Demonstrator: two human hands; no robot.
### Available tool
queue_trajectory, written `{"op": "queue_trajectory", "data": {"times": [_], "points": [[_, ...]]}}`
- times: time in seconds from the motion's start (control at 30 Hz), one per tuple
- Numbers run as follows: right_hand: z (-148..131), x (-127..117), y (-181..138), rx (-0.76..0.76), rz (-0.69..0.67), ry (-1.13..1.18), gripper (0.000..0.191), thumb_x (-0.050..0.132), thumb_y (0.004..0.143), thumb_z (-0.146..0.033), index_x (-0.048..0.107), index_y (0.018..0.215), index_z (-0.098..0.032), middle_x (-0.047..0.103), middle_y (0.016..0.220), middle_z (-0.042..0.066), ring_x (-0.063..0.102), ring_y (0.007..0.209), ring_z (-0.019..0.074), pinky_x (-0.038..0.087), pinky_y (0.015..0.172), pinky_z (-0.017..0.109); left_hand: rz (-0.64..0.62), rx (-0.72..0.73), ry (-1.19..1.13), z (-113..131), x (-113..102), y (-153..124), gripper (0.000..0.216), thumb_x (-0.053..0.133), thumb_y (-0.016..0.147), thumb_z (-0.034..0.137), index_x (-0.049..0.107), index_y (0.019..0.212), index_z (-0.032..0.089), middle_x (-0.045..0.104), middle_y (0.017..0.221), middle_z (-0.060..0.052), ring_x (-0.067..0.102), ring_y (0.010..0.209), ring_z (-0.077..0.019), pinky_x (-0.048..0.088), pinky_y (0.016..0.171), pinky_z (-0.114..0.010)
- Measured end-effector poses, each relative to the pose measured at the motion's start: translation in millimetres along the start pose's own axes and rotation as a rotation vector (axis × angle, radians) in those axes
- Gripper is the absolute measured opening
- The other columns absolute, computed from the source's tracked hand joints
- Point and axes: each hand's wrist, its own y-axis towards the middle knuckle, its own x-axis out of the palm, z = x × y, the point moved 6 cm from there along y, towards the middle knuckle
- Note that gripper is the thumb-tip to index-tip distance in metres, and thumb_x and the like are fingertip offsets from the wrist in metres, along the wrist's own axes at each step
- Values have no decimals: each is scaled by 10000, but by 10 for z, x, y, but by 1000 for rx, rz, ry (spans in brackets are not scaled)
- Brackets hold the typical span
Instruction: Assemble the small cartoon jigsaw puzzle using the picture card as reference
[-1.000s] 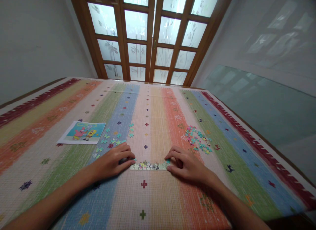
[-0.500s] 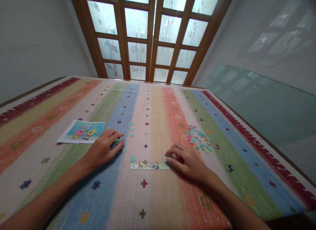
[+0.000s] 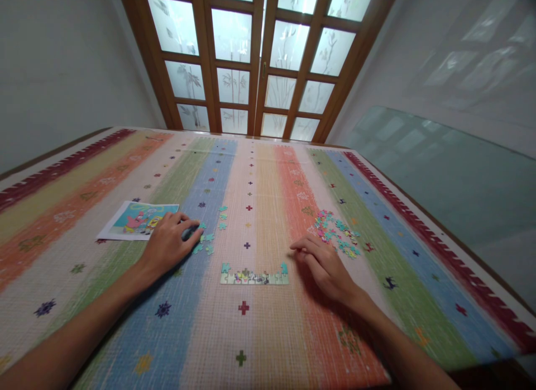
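Wooden doors (image 3: 256,71) with frosted panes (image 3: 231,36) were framed between pale walls (image 3: 62,60), and before them a broad surface (image 3: 268,334) was banded with coloured stripes. Toward the left, a printed sheet (image 3: 132,218) was laid flat, its cartoon figures partly hidden behind the left hand (image 3: 171,233). That hand was held low, with thumb and fingers bent toward a scatter of loose teal pieces (image 3: 208,248); whether a piece was grasped in its grip could not be told, as the fingertips were seen from behind. Slightly to the right and farther off, a short column of teal pieces (image 3: 223,217) was set out. Near the middle, closer to the viewer, a joined puzzle strip (image 3: 254,278) was laid flat, with figures printed along it and a teal end piece (image 3: 225,268) placed above each end. Just to the right, apart from the strip, the right hand (image 3: 320,261) was held with its grip released and its fingers loosely bent. Just beyond it, a mixed patch of pieces (image 3: 340,232), mostly teal and pink, was spread out. Farthest right, a greenish panel (image 3: 444,177) was seen along the wall.
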Motion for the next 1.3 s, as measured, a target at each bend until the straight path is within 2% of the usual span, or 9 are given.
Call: {"op": "queue_trajectory", "data": {"times": [0.2,0.37,0.53,0.63,0.8,0.97,1.17,1.3], "points": [[5,-45,7,14,58,5,234,426,962,-159,656,966,-207,689,912,61,623,840,209,455,779,351,-17,-58,-67,-48,33,41,282,591,918,457,734,915,214,672,902,-77,605,934,-297,488,893,-439],[-27,-42,15,-14,64,16,237,428,964,-153,659,945,-204,690,897,58,625,833,205,458,776,344,-7,-100,-226,-6,-11,74,210,614,898,431,667,866,231,685,843,-44,633,845,-263,503,839,-404],[-51,-29,19,-43,42,43,252,428,957,-131,672,945,-194,700,904,61,638,831,196,472,768,330,-109,-252,-421,144,-57,75,263,618,877,472,694,882,221,710,794,-26,632,694,-211,509,710,-346],[-91,-15,17,-80,11,93,245,439,974,-137,679,978,-189,704,922,63,645,864,194,487,792,328,-197,-282,-627,329,-38,48,317,641,857,510,707,908,204,742,833,-51,664,740,-210,525,711,-333],[-228,55,3,-159,-111,307,227,479,1010,-167,685,1094,-210,709,1038,71,663,966,186,516,858,331,-309,-240,-920,740,19,-70,244,668,874,442,710,912,205,759,880,-54,699,785,-198,546,722,-320],[-403,131,-18,-222,-206,432,252,521,1032,-189,694,1215,-211,704,1154,95,662,1067,187,521,931,349,-409,-116,-912,1105,52,-231,191,666,911,371,747,917,198,773,853,-37,697,782,-183,536,733,-309],[-540,246,-60,-255,-350,473,308,563,1019,-180,696,1296,-204,694,1243,115,660,1127,183,516,988,352,-388,-55,-940,1271,76,-339,151,691,920,337,738,927,193,751,801,-14,676,728,-151,532,698,-272],[-558,296,-86,-281,-366,480,327,582,1004,-167,700,1308,-191,710,1214,122,676,1092,181,537,953,344,-401,-43,-977,1314,100,-374,141,700,924,320,735,903,186,746,789,-19,682,724,-150,545,697,-273]]}}
